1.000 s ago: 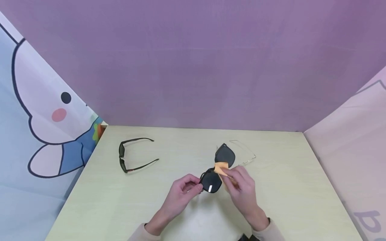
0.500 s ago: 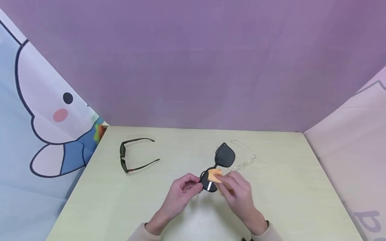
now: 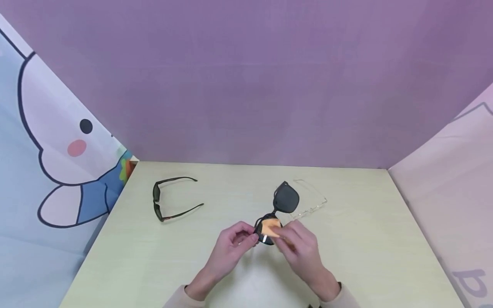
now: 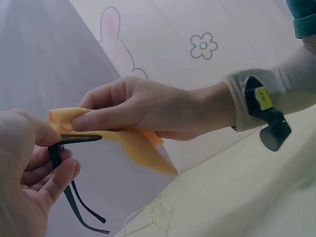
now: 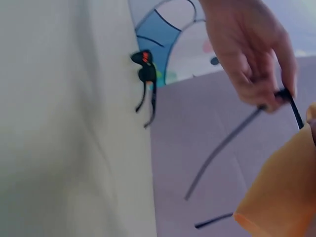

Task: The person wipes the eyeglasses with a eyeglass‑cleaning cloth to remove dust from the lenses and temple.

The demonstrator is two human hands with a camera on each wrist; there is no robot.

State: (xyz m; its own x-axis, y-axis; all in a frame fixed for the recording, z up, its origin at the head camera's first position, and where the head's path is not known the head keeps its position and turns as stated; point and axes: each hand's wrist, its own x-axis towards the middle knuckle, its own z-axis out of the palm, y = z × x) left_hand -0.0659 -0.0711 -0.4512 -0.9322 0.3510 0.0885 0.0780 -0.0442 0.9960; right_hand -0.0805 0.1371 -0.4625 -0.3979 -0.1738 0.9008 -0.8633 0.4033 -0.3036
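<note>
My left hand [image 3: 232, 247] pinches one end of a pair of black sunglasses [image 3: 286, 198], held above the table with the dark lenses facing up. In my right hand [image 3: 302, 248] is an orange cloth [image 3: 271, 227], pinched by fingers and thumb and lying over the nearer lens. The left wrist view shows the cloth [image 4: 143, 153] draped down past the frame, with the right thumb pressing on it. The temples [image 4: 79, 207] hang open beneath. In the right wrist view the left hand [image 5: 252, 54] grips the frame at its hinge corner.
A second pair of dark sunglasses [image 3: 157, 200] lies unfolded at the table's left. Thin metal-framed glasses [image 3: 313, 208] rest behind my right hand. A purple backdrop [image 3: 246, 85] rises at the far edge of the pale table [image 3: 385, 239], with printed cloth [image 3: 61, 162] along the left.
The right hand has moved the cloth leftward from the bridge of the sunglasses onto the nearer lens. My left hand keeps its hold in about the same place.
</note>
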